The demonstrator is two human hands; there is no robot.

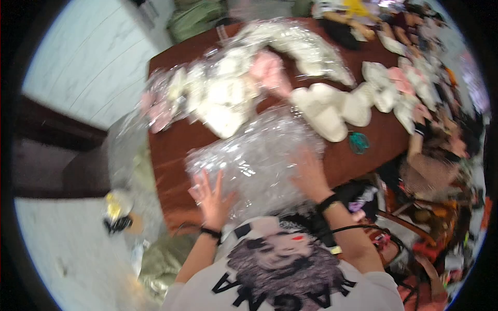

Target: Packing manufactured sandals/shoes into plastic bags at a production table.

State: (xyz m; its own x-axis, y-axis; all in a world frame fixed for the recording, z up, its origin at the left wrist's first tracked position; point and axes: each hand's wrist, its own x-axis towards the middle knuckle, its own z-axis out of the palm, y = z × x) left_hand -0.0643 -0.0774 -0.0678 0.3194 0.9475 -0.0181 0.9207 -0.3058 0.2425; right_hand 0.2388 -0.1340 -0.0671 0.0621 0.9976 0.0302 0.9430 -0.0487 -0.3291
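Note:
A crumpled sheet or bag of clear plastic (259,166) lies at the near edge of the table, in front of my body. On its left side rests my left hand (211,199), fingers spread apart. My right hand (309,179) lies on the plastic's right part, blurred, its fingers looking stretched out. Just beyond the plastic are white, slipper-like soft pieces (324,114), unwrapped. Farther back, similar white pieces (225,103) and pink ones (270,72) lie in or under clear wrapping. Whether anything is inside the near plastic, I cannot tell.
A brown cloth covers the table (171,192). A teal coil of string (359,142) lies near its right edge. More white and pink pieces (386,90) are at the far right, where other people (430,166) sit. A green sack (166,262) stands at lower left.

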